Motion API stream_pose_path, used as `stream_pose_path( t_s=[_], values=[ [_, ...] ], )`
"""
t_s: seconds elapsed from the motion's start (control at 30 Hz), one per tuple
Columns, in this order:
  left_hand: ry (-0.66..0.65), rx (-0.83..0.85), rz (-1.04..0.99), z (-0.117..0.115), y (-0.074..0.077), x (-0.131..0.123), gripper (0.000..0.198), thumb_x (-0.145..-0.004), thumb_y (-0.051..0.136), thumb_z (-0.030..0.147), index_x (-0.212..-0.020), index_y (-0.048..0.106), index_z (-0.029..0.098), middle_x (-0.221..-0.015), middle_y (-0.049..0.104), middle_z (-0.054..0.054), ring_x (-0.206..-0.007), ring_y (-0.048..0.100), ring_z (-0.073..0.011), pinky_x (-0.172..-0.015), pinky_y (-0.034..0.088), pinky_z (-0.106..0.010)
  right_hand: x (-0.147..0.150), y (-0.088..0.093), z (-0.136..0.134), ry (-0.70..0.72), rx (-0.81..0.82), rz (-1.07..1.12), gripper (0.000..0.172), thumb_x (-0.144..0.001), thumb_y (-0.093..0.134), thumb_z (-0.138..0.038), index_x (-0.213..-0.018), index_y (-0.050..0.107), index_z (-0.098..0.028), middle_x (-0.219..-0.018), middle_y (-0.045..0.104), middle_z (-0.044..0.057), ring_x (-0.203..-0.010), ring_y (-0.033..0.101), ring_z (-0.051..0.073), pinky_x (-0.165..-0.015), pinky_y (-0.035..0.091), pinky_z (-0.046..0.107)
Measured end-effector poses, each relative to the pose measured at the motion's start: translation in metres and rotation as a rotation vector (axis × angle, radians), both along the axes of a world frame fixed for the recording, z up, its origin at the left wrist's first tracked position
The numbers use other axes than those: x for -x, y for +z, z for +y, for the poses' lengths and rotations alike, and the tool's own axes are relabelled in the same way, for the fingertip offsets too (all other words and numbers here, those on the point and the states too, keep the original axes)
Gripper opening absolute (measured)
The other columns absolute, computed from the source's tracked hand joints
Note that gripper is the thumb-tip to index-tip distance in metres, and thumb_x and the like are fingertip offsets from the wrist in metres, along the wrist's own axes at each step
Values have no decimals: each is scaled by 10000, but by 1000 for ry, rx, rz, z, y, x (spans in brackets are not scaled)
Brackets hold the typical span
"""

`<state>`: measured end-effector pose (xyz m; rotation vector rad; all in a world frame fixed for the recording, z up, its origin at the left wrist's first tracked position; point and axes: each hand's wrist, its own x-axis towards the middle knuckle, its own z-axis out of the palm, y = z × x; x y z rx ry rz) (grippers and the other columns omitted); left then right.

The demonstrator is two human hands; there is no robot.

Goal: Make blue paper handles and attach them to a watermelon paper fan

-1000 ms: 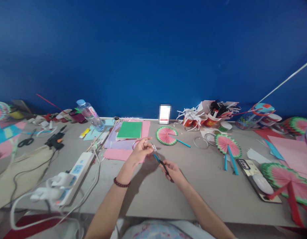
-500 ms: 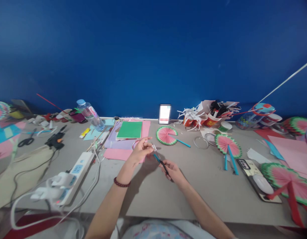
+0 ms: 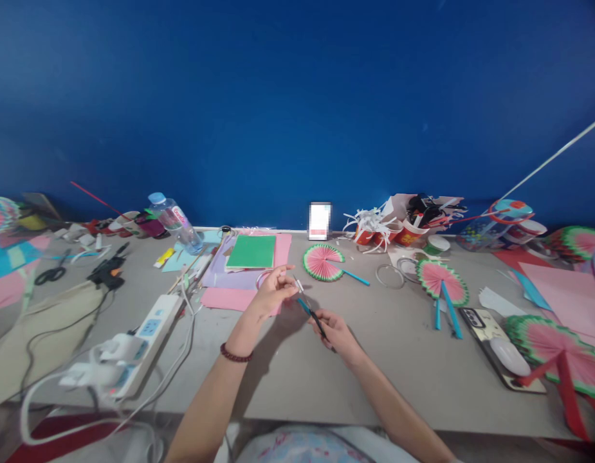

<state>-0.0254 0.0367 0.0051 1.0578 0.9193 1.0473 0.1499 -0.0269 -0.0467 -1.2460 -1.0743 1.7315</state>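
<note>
My left hand (image 3: pixel 273 292) is raised a little over the grey table (image 3: pixel 287 373), fingers pinched on a small pale piece (image 3: pixel 298 283) too small to name. My right hand (image 3: pixel 336 332) is closed on a thin dark tool with a blue tip (image 3: pixel 311 311), which points up-left toward the left hand's fingertips. A stack of pink, purple and green paper sheets (image 3: pixel 251 257) lies just beyond the left hand. A pink and green pleated paper fan with a blue handle (image 3: pixel 325 263) lies behind both hands.
A white power strip with cables (image 3: pixel 133 341) sits at the left front. A glue gun (image 3: pixel 107 273), scissors (image 3: pixel 50 275) and a water bottle (image 3: pixel 174 222) lie farther left. More paper fans (image 3: pixel 442 283), a phone (image 3: pixel 500 347) and red cups (image 3: pixel 393 233) fill the right side.
</note>
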Motion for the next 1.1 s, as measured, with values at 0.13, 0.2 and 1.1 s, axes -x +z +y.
stream_pose_path(
  t_s=[0.13,0.2,1.1],
  values=[
    [-2,2,2,0,1,1,577,-570,772,177,-1093,527,168,-661,598,32,-605,543,-102,-598,393,-240,0,-3,1,3,-14,7,442,-606,683,-598,-720,538,-196,-469,419,-98,-333,253,24,-339,166,198],
    [-1,-1,12,-1,2,1,584,-570,772,181,-1099,527,170,-666,601,30,-601,544,-103,-599,397,-243,0,-4,1,5,-15,-4,443,-607,679,-603,-709,533,-198,-467,412,-98,-335,247,25,-338,166,198],
    [-69,-36,129,-7,-5,3,521,-670,690,200,-1144,473,197,-742,561,21,-659,557,-114,-583,424,-230,-1,-16,2,-69,-4,53,442,-647,668,-587,-755,515,-187,-491,459,-94,-300,260,9,-317,175,183]
  ],
)
